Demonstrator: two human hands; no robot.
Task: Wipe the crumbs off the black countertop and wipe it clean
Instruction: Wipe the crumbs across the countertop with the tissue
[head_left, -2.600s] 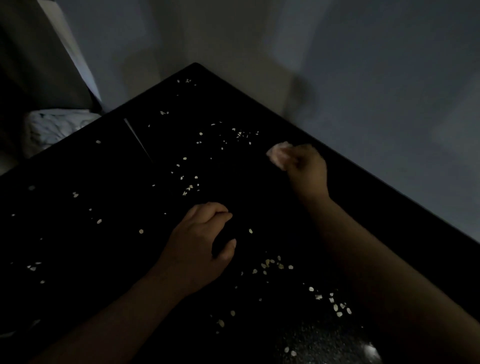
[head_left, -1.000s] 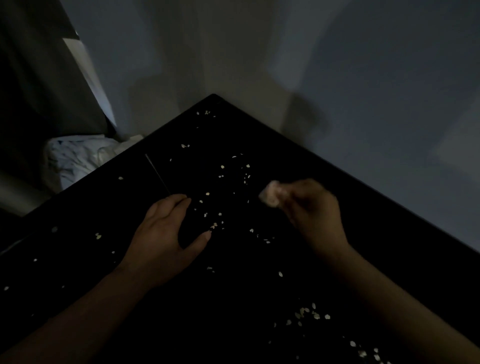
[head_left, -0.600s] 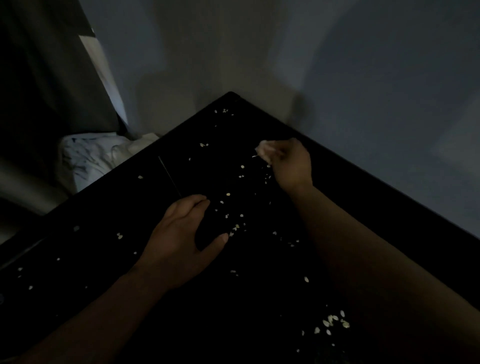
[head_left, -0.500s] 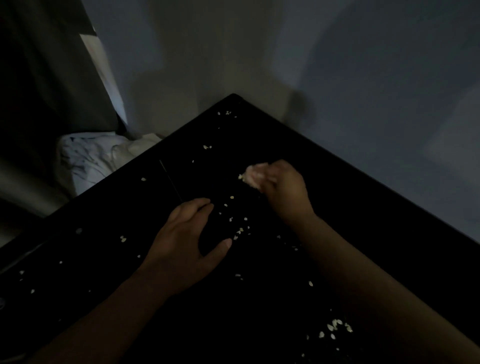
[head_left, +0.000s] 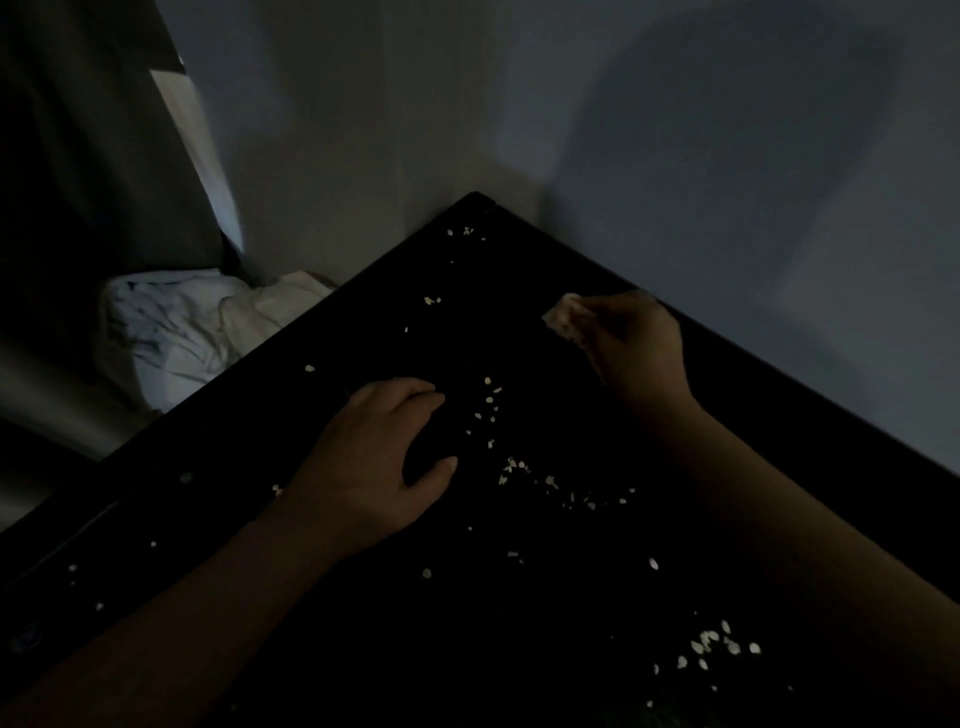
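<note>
Dim light on a flat black worktop (head_left: 519, 649) flecked with small cream-white crumbs (head_left: 489, 400).
The worktop is plain, even black; the crumbs dot it unevenly as pale cream specks, thicker in a few clusters. The small crumpled wad of cloth (head_left: 561, 317) near the far edge is pale pink. Beyond the worktop's left edge, the rumpled heap of fabric (head_left: 171, 332) is white with faint dark streaks in its folds, shading to off-white on its right side. The smooth wall (head_left: 727, 182) behind is bluish grey at right and dull beige-grey at left, crossed by a narrow pale strip (head_left: 197, 150).
</note>
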